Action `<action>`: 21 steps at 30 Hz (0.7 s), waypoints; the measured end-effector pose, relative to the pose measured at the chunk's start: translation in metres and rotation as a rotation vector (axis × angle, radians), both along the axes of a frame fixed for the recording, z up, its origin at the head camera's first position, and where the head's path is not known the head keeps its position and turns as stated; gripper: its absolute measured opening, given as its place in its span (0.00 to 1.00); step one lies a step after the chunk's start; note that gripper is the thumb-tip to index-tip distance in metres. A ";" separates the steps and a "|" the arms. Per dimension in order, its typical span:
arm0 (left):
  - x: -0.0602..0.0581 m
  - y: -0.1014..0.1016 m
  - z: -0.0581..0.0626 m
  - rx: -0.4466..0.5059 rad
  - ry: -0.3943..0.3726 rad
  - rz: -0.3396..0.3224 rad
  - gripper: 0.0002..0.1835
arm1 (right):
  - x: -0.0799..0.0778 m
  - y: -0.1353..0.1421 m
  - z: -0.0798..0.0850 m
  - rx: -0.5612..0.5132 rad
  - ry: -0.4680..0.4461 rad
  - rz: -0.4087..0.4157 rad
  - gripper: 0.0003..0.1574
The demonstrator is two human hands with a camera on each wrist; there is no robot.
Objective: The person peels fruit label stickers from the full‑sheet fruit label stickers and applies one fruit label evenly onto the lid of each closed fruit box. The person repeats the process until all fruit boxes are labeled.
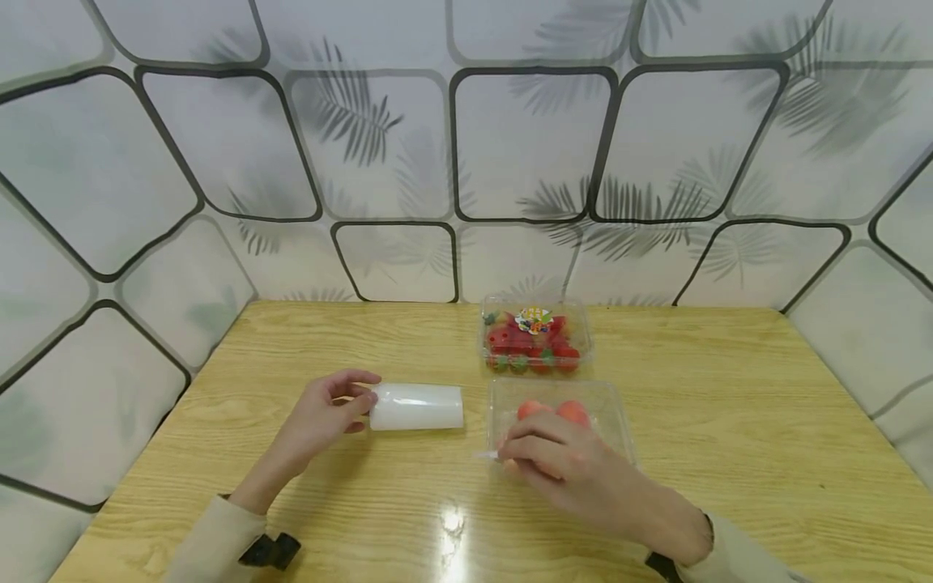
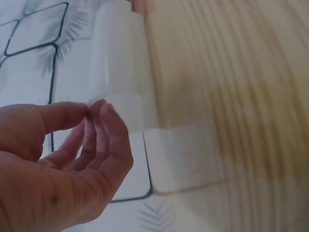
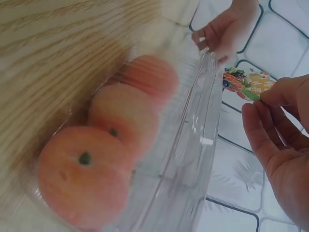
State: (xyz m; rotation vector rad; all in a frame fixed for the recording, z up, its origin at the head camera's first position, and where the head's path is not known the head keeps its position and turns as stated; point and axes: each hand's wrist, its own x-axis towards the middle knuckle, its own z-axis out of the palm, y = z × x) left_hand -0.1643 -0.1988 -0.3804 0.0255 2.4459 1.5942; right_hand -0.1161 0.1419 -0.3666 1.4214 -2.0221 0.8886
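Observation:
My left hand (image 1: 328, 417) pinches the near end of a smooth white roll (image 1: 417, 407) lying sideways on the table. In the left wrist view, thumb and fingertips meet at the edge of the translucent white roll (image 2: 118, 53). Over the front of a clear plastic box (image 1: 615, 405), my right hand (image 1: 576, 465) pinches a small fruit-print sticker (image 3: 248, 83) between thumb and fingers. Inside that box lie pink-orange peaches (image 3: 84, 176), three showing in the right wrist view. The right hand partly hides the box in the head view.
Behind the peach box stands a clear box of strawberries (image 1: 539, 356) with a colourful fruit sticker (image 1: 534, 321) on top. The wood-grain table (image 1: 714, 389) meets a patterned wall covering (image 1: 532, 146) at the back and sides.

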 end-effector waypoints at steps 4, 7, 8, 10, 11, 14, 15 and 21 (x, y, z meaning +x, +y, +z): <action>0.000 -0.013 -0.005 -0.106 0.002 -0.012 0.17 | 0.000 0.006 0.000 -0.015 -0.014 -0.033 0.13; -0.001 -0.019 -0.008 -0.197 0.011 -0.016 0.16 | 0.001 0.010 0.001 -0.021 -0.017 -0.073 0.15; -0.001 -0.020 -0.009 -0.224 0.011 -0.018 0.16 | 0.001 0.011 0.001 -0.028 -0.016 -0.080 0.15; -0.003 -0.024 -0.010 -0.253 0.009 -0.028 0.15 | 0.001 0.014 0.002 -0.047 -0.016 -0.092 0.15; -0.005 -0.026 -0.010 -0.258 0.006 -0.034 0.16 | 0.001 0.016 0.003 -0.057 -0.021 -0.099 0.15; -0.008 -0.030 -0.012 -0.269 -0.011 -0.033 0.16 | 0.001 0.022 0.004 -0.090 -0.022 -0.113 0.14; -0.009 -0.031 -0.013 -0.277 -0.011 -0.029 0.17 | 0.000 0.024 0.005 -0.099 -0.015 -0.120 0.14; -0.015 -0.035 -0.011 -0.386 0.071 -0.030 0.19 | -0.005 0.040 0.007 -0.135 -0.027 -0.140 0.13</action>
